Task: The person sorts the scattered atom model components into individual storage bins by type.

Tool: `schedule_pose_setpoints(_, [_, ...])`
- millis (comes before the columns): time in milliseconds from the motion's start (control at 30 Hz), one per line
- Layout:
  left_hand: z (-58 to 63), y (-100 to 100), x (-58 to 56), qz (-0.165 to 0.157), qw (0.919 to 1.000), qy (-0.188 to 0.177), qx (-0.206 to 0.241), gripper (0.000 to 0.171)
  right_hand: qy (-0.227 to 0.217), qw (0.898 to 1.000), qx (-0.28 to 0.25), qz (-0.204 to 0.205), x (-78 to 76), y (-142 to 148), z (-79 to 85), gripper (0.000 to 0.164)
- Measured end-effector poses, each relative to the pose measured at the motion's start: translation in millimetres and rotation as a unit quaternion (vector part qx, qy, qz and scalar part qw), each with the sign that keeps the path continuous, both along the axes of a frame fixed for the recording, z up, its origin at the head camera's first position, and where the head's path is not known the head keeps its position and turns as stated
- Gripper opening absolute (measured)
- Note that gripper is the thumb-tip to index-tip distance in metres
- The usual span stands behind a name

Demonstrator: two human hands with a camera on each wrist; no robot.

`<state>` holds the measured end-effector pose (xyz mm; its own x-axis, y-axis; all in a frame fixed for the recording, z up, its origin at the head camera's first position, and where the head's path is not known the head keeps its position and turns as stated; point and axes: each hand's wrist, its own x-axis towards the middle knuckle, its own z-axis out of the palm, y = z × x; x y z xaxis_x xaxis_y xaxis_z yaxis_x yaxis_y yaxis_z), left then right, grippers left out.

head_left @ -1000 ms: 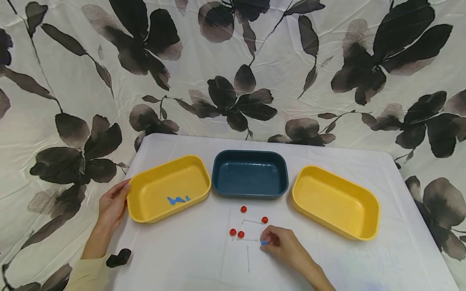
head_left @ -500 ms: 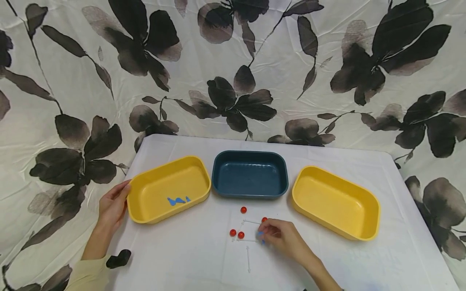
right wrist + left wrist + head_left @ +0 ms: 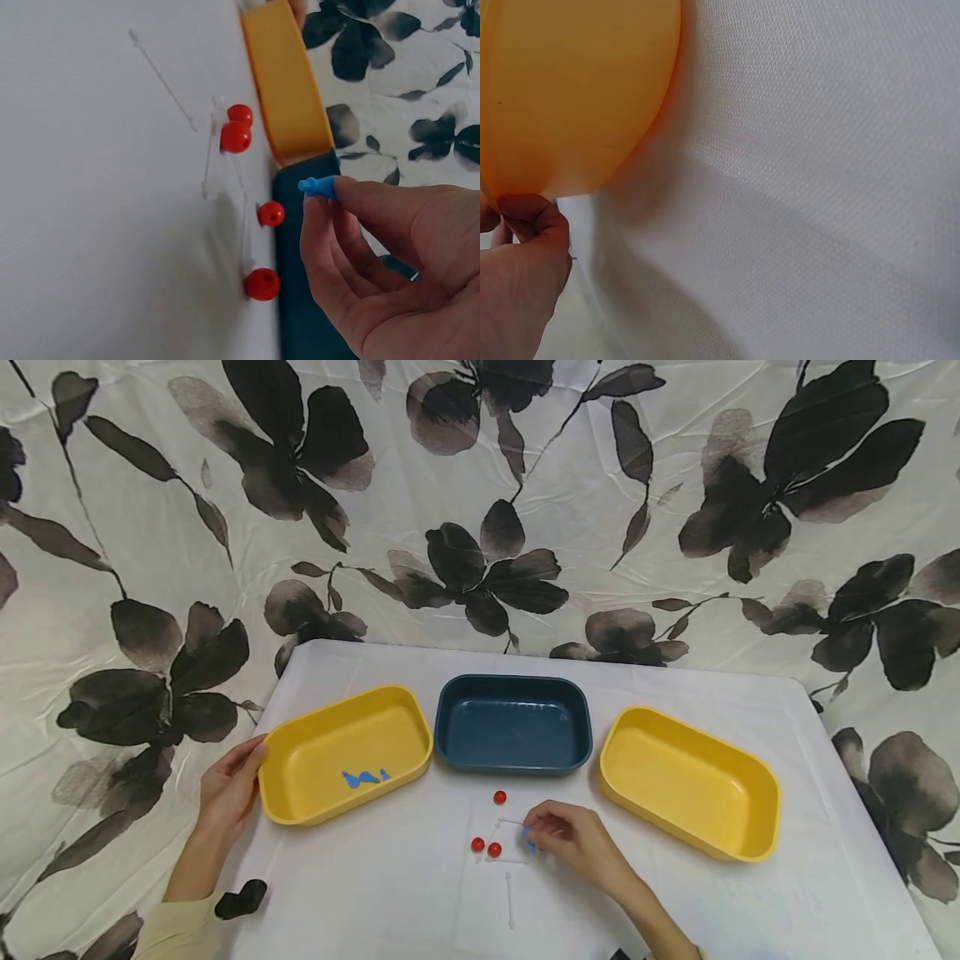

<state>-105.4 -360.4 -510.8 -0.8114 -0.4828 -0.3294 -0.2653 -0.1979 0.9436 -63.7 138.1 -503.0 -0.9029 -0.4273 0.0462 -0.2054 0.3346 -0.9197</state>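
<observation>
Right hand (image 3: 573, 837) pinches a blue peg (image 3: 321, 186) between thumb and fingertips; left hand (image 3: 228, 783) grips the left yellow tray (image 3: 307, 752) at its nine o'clock. We judge pickup done; next likely calls for carrying toward ten o'clock, beside the other blue pieces (image 3: 367, 777)

In the head view, the right hand (image 3: 564, 839) hides 1 red ball (image 3: 262, 284) and part of its blue piece (image 3: 319, 186). Blue bits (image 3: 367, 778) in the left tray (image 3: 318, 743) are too small to identify; the left wrist view crops that tray.
</observation>
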Motion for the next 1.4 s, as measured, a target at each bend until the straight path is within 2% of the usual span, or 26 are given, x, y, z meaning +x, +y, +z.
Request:
schedule_pose_setpoints(267, [0.9,0,-0.7,0.01,0.9999,-0.008,0.001,0.047,-0.002,1.0,-0.011,0.013,-11.1,-8,3.8,0.01])
schedule_pose_setpoints(633, [3.2,1,1.8,-0.004,0.9996,0.029,0.001,0.04,-0.01,0.999,-0.036,0.017,-24.7,-23,11.0,0.013])
schedule_pose_setpoints(1067, [1.4,0,-1.1,-0.011,0.9999,0.009,-0.007,0.05,-0.009,0.998,-0.055,0.03,-40.8,-44,26.6,0.013])
schedule_pose_setpoints(1400, [1.6,1,0.4,-0.004,0.9999,0.015,-0.004,0.048,-0.022,0.998,-0.062,0.027,-53.0,-61,35.1,0.014])
